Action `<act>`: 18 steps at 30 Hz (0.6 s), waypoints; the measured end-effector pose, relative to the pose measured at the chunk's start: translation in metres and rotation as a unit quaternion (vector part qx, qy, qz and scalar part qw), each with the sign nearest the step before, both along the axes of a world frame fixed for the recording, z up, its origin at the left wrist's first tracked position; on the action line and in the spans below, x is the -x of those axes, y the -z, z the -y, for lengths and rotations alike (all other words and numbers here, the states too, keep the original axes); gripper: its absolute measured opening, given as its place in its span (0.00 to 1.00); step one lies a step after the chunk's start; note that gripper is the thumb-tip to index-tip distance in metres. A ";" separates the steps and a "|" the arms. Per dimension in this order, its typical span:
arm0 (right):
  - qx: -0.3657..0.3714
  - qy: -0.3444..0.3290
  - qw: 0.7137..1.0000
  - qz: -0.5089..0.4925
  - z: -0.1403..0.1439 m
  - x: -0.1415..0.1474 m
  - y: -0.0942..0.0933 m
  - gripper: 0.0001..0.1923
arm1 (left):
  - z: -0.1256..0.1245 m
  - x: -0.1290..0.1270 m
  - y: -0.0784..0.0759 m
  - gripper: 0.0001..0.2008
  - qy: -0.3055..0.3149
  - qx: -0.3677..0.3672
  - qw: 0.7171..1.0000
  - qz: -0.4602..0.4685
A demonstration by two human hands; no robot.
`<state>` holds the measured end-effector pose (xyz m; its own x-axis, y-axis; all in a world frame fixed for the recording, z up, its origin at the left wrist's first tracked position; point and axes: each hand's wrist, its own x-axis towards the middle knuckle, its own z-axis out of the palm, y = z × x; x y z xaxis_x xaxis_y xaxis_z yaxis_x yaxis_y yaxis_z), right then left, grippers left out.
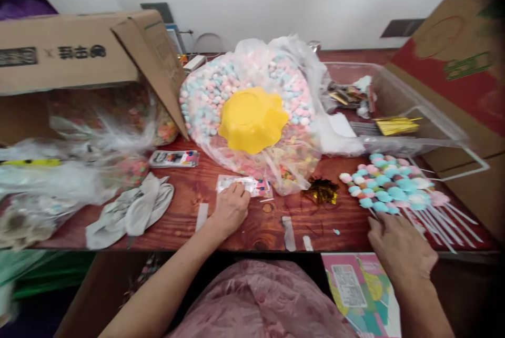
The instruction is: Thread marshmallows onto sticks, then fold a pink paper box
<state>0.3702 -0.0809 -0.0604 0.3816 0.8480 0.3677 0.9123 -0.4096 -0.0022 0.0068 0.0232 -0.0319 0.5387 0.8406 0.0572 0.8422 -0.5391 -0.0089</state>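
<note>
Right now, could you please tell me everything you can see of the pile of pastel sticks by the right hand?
The sticks lie flat in a loose heap on the red-brown wooden table, right of centre. Each is a thin white stem threaded with soft-looking round puffs in pink, blue and white. The puffed ends bunch to the left; the bare stems fan toward the lower right. The right hand rests its fingertips at the heap's near edge.

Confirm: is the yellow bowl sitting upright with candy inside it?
No. The yellow bowl lies upside down on top of the clear bag of candy.
</note>
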 end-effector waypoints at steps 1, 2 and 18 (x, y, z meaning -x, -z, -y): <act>0.008 0.014 1.000 0.002 -0.002 0.000 0.003 0.15 | 0.003 -0.001 0.001 0.12 -0.011 0.008 1.000 -0.003; 0.014 0.027 1.000 0.002 -0.004 0.001 0.004 0.15 | 0.005 -0.002 0.001 0.12 -0.019 0.012 1.000 -0.006; -0.081 -0.131 0.988 -0.028 0.020 -0.034 -0.077 0.13 | -0.011 0.018 0.025 0.06 -0.008 -0.022 0.955 0.296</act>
<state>0.4041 -0.1006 0.0166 0.1808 0.8522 0.4910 0.9834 -0.1502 -0.1013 -0.0117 0.0342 -0.0568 0.3885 0.8375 0.3842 0.7143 -0.5371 0.4487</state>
